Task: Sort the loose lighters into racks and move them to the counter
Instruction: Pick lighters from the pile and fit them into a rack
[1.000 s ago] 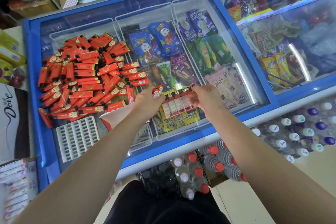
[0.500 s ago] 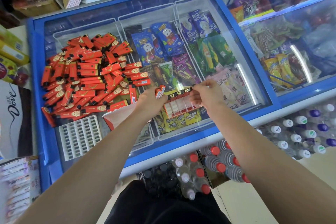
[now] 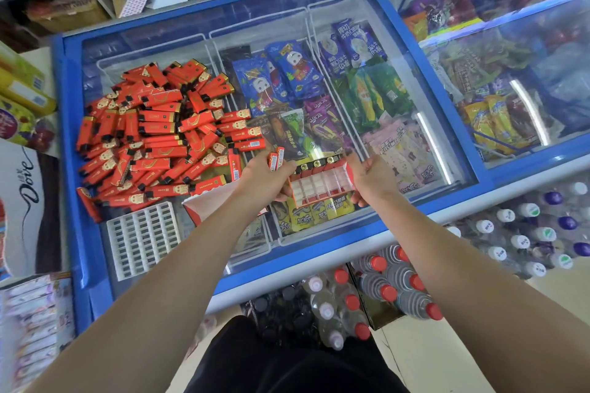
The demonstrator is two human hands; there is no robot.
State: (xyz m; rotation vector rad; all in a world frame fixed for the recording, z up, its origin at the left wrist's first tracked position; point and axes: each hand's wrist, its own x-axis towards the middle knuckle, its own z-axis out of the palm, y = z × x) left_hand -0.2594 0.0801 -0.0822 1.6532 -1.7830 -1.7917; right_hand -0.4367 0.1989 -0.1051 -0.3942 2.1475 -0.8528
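L hand (image 3: 261, 177) pinches two lighters (image 3: 276, 159) and grips rack (image 3: 319, 183); R hand (image 3: 370, 175) grips its other end, over blue glass-top freezer (image 3: 351, 233). Loose lighters (image 3: 153, 137) piled left; "Dove" bag (image 3: 22, 188), probably.

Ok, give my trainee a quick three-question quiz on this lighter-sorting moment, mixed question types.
1. True or false: the rack between both hands is already full.
2. Which hand also holds loose lighters? A) left hand B) right hand
3. Fill in: the white empty rack lies on the freezer lid, just below the ____ of loose lighters.

Key: 1 false, only its far row holds lighters; 2 A; 3 pile.
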